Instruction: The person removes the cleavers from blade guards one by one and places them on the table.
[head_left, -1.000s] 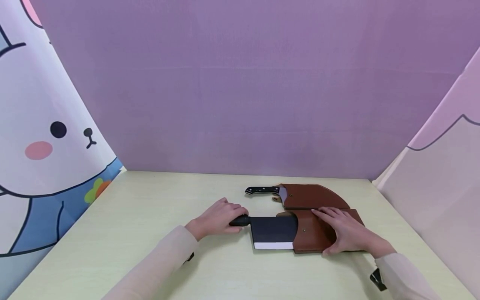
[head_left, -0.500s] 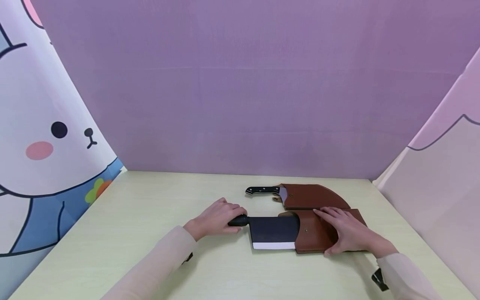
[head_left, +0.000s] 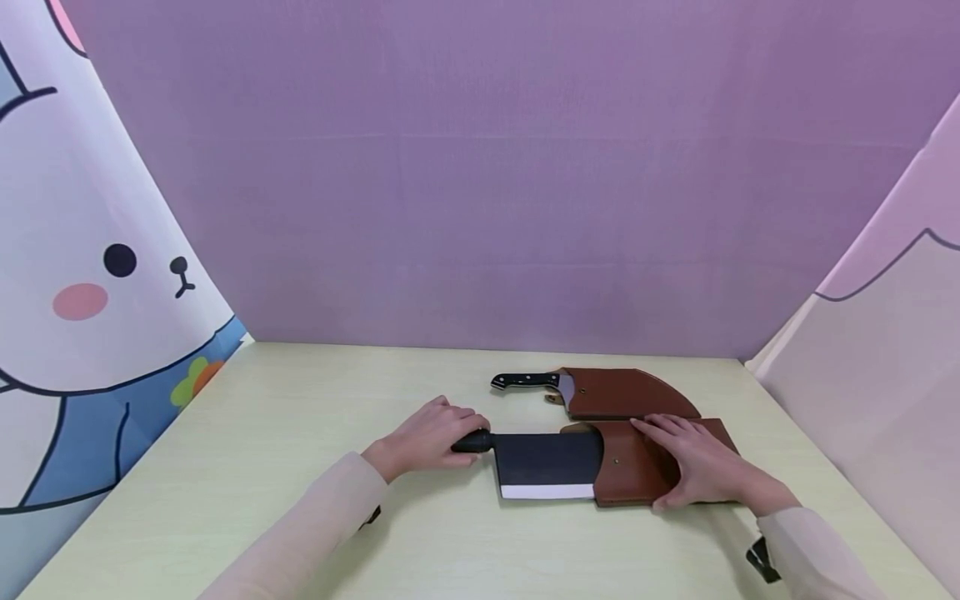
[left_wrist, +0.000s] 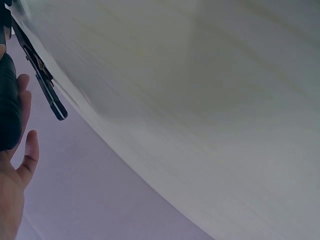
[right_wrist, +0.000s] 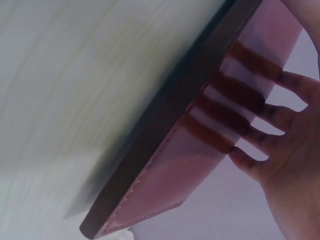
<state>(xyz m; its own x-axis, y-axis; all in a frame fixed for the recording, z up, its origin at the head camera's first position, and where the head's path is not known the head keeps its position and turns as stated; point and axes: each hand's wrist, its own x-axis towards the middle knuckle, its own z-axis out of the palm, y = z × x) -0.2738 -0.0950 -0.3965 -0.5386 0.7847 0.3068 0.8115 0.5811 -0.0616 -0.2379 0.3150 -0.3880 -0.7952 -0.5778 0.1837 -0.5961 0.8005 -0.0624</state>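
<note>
A cleaver with a dark blade (head_left: 549,458) and a pale cutting edge lies flat on the table, partly inside a brown leather sheath (head_left: 628,467). My left hand (head_left: 427,435) grips its black handle (head_left: 472,442); the left wrist view shows that handle (left_wrist: 9,105) at its left edge, with fingers round it. My right hand (head_left: 708,462) presses on the sheath with fingers spread, thumb near its lower edge. Seen from the right wrist, the fingertips of the right hand (right_wrist: 295,150) touch the smooth leather sheath (right_wrist: 170,165). The blade's far end is hidden inside.
Just behind lies a second knife (head_left: 527,380) with a black riveted handle, its blade mostly inside another brown sheath (head_left: 626,393). Beneath everything is a pale table (head_left: 337,392), backed by a purple wall (head_left: 480,183). A printed cartoon panel (head_left: 97,208) stands at the left.
The left hand has drawn the cleaver slightly left, while the right hand and sheath have shifted a little right. More of the blade shows now. The second knife has not moved.
</note>
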